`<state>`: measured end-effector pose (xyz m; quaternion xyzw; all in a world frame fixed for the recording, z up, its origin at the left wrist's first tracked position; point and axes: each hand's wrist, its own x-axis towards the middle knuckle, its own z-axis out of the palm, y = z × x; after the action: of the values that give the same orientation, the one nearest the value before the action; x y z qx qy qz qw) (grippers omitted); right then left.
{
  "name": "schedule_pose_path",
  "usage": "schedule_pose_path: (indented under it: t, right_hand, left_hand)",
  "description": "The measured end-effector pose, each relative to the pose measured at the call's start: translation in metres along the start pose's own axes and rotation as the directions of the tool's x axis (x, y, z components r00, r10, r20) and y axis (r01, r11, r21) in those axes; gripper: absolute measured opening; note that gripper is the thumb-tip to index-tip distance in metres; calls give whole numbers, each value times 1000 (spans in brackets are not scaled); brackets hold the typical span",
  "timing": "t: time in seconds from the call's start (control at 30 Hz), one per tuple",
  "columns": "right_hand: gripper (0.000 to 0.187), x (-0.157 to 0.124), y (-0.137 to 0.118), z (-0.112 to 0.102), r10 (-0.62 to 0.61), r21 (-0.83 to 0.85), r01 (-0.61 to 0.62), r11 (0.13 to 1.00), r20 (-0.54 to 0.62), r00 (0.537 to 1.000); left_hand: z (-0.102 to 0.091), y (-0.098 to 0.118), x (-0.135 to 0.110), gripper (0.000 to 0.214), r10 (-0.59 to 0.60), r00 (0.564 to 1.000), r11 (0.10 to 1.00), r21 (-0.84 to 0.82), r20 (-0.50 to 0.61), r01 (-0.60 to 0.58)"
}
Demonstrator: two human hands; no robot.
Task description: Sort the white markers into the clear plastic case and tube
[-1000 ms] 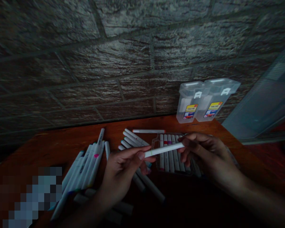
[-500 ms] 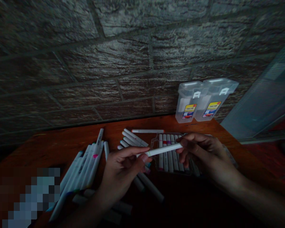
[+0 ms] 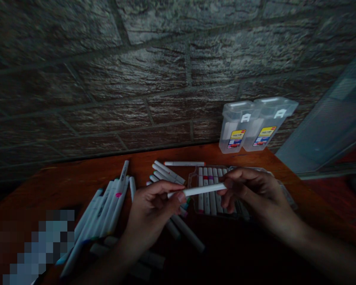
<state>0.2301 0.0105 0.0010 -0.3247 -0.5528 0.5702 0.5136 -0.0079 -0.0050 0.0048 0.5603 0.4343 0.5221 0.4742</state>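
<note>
A white marker pen [image 3: 203, 190] is held level between both hands above a reddish wooden table [image 3: 74, 178]. My left hand [image 3: 152, 215] pinches its left end with thumb and fingers closed. My right hand [image 3: 253, 196] grips its right end in closed fingertips. Below the pen lies a clear plastic tray [image 3: 212, 190] holding a row of white markers. Loose white markers [image 3: 108, 208] with coloured caps lie in a pile to the left, and several more [image 3: 166, 172] lie behind my left hand.
Two clear plastic marker cases [image 3: 255, 124] with yellow labels stand against the stone-pattern wall [image 3: 154, 67] at the back right. One marker [image 3: 184, 163] lies alone near the wall. A pale panel [image 3: 329, 130] leans at the far right. The scene is dim.
The pen and both hands have drifted slightly left and the pen has levelled a little. Both hands keep their grip on it.
</note>
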Motion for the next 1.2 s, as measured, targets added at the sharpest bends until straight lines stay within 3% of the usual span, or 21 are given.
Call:
schedule_pose_path:
  t: [0.2,0.5,0.7,0.83,0.97,1.2]
  right_hand:
    - [5,-1,1,2,-4,-10,5,1000,27,1000]
    - [11,-4,8,3,1,-187,2,982,16,1000]
    - [9,-6,5,5,-129,-396,144,907,64,990]
    - [6,-9,3,7,-131,-497,176,850,123,984]
    - [6,-11,4,9,-120,-521,176,835,139,983]
    - [12,-16,10,11,-78,-477,153,865,175,982]
  left_hand:
    - [2,1,-1,9,-9,1000,1000,13,-23,9]
    - [-3,-9,-5,5,-40,998,996,77,46,37]
    - [2,-7,-8,4,-29,996,995,96,85,21]
    - [5,-2,-10,6,5,995,987,157,102,-21]
    - [8,0,-12,6,54,993,977,200,102,-73]
    - [10,-8,-14,6,27,984,989,140,177,-52]
